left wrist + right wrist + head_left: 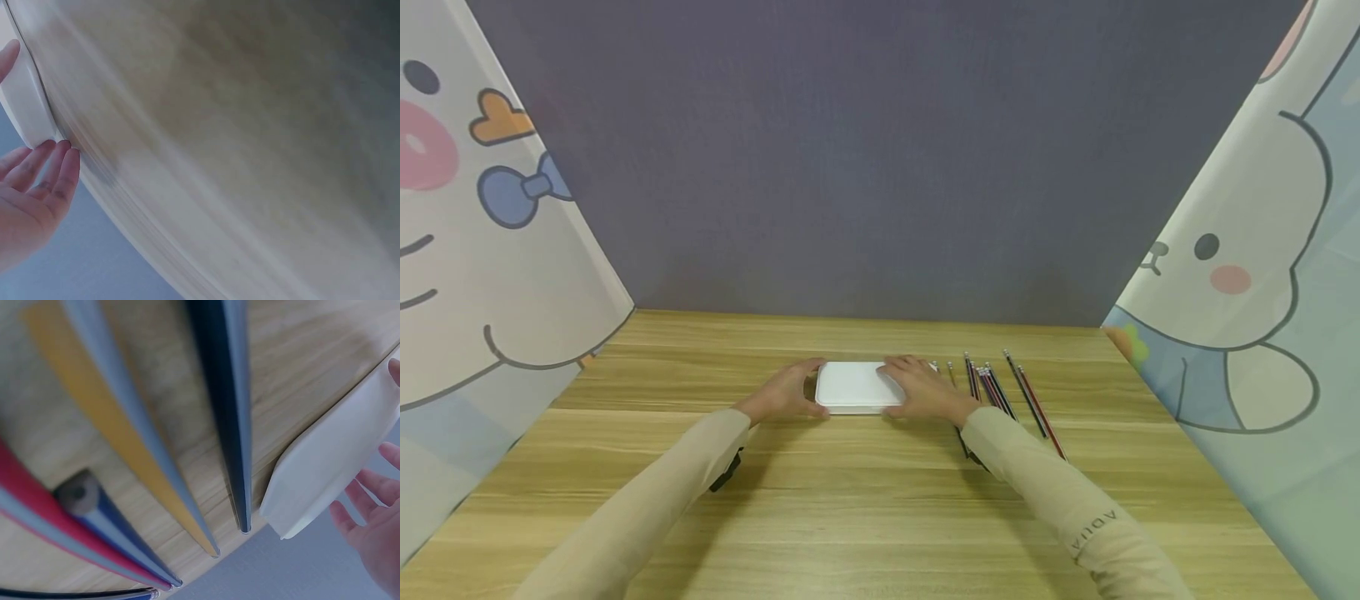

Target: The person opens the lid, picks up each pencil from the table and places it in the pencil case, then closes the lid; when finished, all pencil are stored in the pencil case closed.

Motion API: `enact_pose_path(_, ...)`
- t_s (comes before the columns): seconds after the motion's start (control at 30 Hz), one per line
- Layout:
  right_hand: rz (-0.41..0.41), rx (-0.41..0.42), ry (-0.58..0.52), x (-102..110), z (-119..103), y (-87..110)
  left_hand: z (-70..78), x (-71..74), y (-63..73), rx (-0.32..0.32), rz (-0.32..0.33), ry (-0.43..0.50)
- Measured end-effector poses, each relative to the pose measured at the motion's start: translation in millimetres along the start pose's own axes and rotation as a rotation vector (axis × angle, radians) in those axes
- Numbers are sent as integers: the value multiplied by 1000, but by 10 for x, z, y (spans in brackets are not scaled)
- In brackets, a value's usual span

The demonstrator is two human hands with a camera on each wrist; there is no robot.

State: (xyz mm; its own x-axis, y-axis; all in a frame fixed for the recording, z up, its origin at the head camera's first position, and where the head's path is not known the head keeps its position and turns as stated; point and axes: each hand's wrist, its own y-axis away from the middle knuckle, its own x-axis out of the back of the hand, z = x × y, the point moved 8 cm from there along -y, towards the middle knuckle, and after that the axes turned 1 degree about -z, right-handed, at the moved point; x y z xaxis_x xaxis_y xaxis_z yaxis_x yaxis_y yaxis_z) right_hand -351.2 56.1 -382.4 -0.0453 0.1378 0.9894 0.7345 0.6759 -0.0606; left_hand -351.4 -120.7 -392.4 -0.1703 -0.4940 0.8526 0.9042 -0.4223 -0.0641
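A flat white box (853, 385) with rounded corners lies on the wooden table between the two hands. At its left end, my left hand (785, 392) holds it, thumb by the near corner and fingers by the far one. In the left wrist view, the fingertips (64, 147) meet the box's edge. My right hand (922, 389) reaches over the right part of the box, thumb along the near side and fingers toward the far side. The right wrist view shows those fingers (372, 487) beside the box's edge (331, 456), spread and slightly bent.
Several striped pencils (992, 390) lie loosely grouped right of the box, some partly under the right forearm. Farther right rest a dark pencil (1025, 392) and a red pencil (1042, 414). A dark grey panel (865, 167) stands behind the table (850, 517), with cartoon-printed panels at both sides.
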Motion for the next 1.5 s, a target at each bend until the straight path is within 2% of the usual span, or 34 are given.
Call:
enact_pose_path(0.17,3,-2,12,2,-6,-14,-8,-2,-28,-11,-14,7)
enact_pose_path(0.5,-12,-20,7,-7,1,-47,-7,-7,-41,26,-55,37)
enact_pose_path(0.73,-7,-20,25,-4,1,-53,23,13,-31,5,-47,42)
enact_pose_path(1.1,11,9,27,33,-53,-64,0,13,-30,37,-52,72)
enact_pose_path(1.5,7,15,32,12,-55,-72,-16,0,-40,7,-38,74)
